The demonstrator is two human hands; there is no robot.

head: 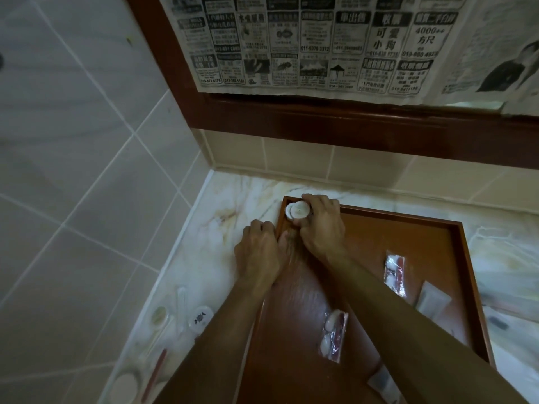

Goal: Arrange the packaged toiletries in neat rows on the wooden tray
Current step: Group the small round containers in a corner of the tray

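Barely started imo. Right hand (319,225) is pinching a round white packet (298,210) into the wooden tray (463,258)'s far left corner; left hand (259,252) curls on the tray's left rim. Clear sachets (335,333) lie scattered, more round packets (199,317) wait on the marble surface (204,228). Tiled bathroom corner, newspaper (306,42) covering a wood-framed mirror.

I am reaching both bare forearms forward, side by side; my right hand (320,225) is curling its fingers in a pinch, my left hand (259,252) is lying knuckles-up, fingers bent
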